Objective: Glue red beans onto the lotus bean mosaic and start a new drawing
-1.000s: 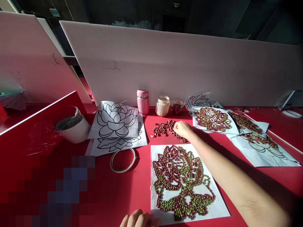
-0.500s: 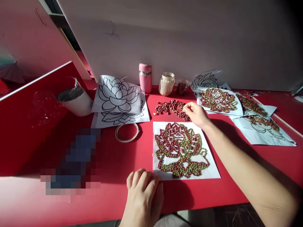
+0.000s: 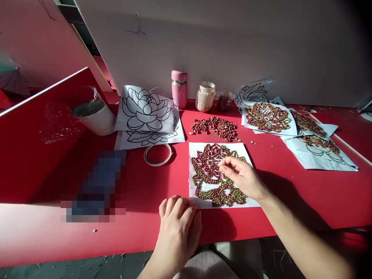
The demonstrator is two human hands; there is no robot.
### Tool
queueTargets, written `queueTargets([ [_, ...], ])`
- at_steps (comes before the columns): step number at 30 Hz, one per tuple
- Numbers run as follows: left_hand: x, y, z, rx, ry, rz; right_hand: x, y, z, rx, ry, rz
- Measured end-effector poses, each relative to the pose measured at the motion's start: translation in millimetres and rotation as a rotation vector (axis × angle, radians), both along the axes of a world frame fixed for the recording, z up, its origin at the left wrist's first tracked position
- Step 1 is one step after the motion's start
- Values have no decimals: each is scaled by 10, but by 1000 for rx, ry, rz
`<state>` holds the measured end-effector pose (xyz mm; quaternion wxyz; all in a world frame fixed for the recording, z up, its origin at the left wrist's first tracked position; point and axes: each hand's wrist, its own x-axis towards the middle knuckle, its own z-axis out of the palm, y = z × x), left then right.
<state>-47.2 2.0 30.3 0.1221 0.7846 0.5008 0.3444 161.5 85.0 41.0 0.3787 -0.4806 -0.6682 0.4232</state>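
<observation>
A white sheet (image 3: 202, 199) bears a flower pattern made of red and green beans. Over the right half of the flower is my right hand (image 3: 241, 176), its thumb and fingertips pinched together; what they hold is too small to make out. My left hand (image 3: 178, 221) rests with curled fingers on the red table (image 3: 139, 186), just off the lower left corner of the sheet. Behind the sheet lies a loose pile of dark red beans (image 3: 216, 127).
Lotus line drawings (image 3: 147, 112) and a tape roll (image 3: 157, 155) lie left of the pile. A pink flask (image 3: 179, 89), a jar (image 3: 205, 97) and a tilted white cup (image 3: 99, 118) stand behind. Bean-covered sheets (image 3: 269, 119) are at the right.
My right hand has moved from the bean pile down and toward me, over the flower pattern. My left hand stays by the sheet. The view has shifted slightly.
</observation>
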Motion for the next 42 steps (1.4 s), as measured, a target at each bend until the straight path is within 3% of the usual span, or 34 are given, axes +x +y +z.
queueTargets([
  [7, 5, -7, -7, 2, -1, 6, -96, -75, -83, 9, 18, -14],
  [19, 8, 15, -4, -2, -5, 12, -16, -82, -40, 37, 106, -257],
  [42, -26, 47, -63, 21, -61, -15, -29, -67, -33, 40, 123, -312],
])
